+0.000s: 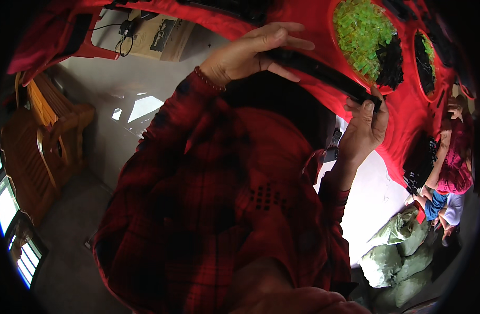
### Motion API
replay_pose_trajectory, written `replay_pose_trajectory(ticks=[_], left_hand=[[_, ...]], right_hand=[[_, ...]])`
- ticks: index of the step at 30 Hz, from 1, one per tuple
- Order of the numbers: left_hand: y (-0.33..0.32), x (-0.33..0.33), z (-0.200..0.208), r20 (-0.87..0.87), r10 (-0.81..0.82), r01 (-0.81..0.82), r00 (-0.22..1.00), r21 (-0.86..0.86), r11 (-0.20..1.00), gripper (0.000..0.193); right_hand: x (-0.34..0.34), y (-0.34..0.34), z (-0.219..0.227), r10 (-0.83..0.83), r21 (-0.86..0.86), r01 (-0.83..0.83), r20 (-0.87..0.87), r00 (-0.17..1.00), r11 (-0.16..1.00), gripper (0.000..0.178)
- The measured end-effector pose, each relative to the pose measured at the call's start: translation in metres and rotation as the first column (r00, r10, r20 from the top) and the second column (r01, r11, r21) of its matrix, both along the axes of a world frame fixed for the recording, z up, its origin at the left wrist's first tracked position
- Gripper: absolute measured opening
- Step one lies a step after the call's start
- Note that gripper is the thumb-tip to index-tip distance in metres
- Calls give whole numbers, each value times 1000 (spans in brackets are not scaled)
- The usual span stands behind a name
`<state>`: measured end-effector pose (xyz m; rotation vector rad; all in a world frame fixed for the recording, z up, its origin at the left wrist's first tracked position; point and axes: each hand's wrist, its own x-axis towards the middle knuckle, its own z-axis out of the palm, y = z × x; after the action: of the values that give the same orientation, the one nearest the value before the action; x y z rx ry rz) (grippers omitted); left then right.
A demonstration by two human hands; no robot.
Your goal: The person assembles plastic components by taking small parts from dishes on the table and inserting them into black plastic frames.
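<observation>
A long, narrow black strip point(324, 73) slants across in front of me over the red-covered table point(303, 15). My right hand point(363, 123) pinches its right end between thumb and fingers. At the strip's other end is my left hand point(250, 52), its fingers stretched out and spread; part of that end is hidden by the hand. Beyond my right hand sits a red-rimmed round basket point(335, 31) holding many small yellow-green translucent pieces point(360, 34) and a heap of black pieces point(390, 65).
Another red-rimmed basket point(419, 86) with green and black pieces stands farther right. A person in a pink top point(456, 167) sits at the right edge. Pale green sacks point(402, 261) lie at lower right. A cardboard box point(159, 39) and wooden bench point(51, 115) are on the left.
</observation>
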<state>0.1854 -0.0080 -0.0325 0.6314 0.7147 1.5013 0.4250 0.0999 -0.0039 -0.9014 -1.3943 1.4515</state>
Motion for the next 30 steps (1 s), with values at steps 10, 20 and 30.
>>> replay_pose_trajectory(ticks=[10, 20, 30], left_hand=[[26, 87, -3, 24, 352, -348, 936, -94, 933, 47], [32, 88, 16, -296, 526, -567, 797, -69, 821, 34], [26, 84, 4, -736, 439, -544, 516, 114, 831, 26]], right_hand=[[-11, -29, -27, -1, 99, 2, -12, 1000, 995, 32], [-9, -42, -52, 284, 320, -420, 394, 874, 849, 55], [-22, -4, -16, 99, 422, -240, 330, 939, 874, 43]])
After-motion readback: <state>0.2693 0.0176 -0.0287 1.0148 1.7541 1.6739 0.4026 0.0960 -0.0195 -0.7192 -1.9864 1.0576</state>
